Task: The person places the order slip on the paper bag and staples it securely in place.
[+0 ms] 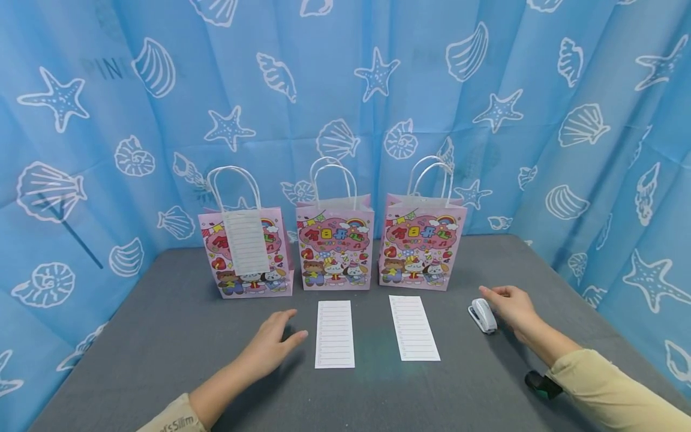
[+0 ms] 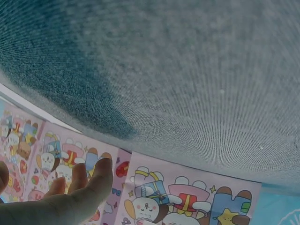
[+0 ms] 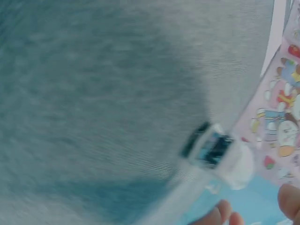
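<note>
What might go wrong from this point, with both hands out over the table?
Possible risks: the small stapler sits right by the right hand's fingertips, so a careless grasp might knock it away. The nearest paper slip lies flat beside the left hand and could slide or crease. The slip on the left bag might come off if snagged; its fastening isn't visible.

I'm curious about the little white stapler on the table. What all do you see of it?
The stapler is small and whitish, with a rounded upper arm above a flatter base; it looks like smooth plastic. The right wrist view, though blurred, shows dark parts at one end. It rests slightly slanted on the grey tabletop, to the right of the right-hand paper slip. The right hand is close beside it, its fingers seemingly not touching it.
</note>
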Tool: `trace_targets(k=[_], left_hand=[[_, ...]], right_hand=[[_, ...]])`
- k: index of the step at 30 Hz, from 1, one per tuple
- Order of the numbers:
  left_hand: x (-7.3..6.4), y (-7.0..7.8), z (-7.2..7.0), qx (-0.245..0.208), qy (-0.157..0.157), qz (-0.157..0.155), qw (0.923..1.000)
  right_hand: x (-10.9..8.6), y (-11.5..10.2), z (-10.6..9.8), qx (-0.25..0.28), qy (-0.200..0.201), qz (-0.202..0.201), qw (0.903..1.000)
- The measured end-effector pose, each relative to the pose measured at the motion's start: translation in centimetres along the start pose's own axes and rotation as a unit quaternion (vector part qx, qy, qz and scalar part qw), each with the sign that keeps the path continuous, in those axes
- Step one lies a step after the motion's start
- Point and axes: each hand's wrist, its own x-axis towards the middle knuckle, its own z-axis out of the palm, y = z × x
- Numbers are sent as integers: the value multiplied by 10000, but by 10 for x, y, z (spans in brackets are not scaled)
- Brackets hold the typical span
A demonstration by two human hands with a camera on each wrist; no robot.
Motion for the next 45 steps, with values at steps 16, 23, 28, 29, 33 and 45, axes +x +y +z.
trace_targets(k=[16,23,28,29,33,45], left_hand=[[6,-2,2,212,-258,122,9994],[9,-5,3,563,-332,559,9963],[12,-8,7,797,-450,613,9939],[13,-8,8,824,-490,608,9935],[15,-10,9,924,-629,572,9921],[21,-11,13,1560,-459,430,9858]], right_hand=[[-18,-33,38,-553,361,-2181,9737],[-25,-46,58,-415,-350,-2615,9637],[-29,-51,72,-405,-834,-2764,9566],[-29,-53,75,-418,-933,-2792,9548],[-31,-60,87,-526,-1298,-2887,9471],[-42,-75,126,-1772,-1449,-3419,9114]])
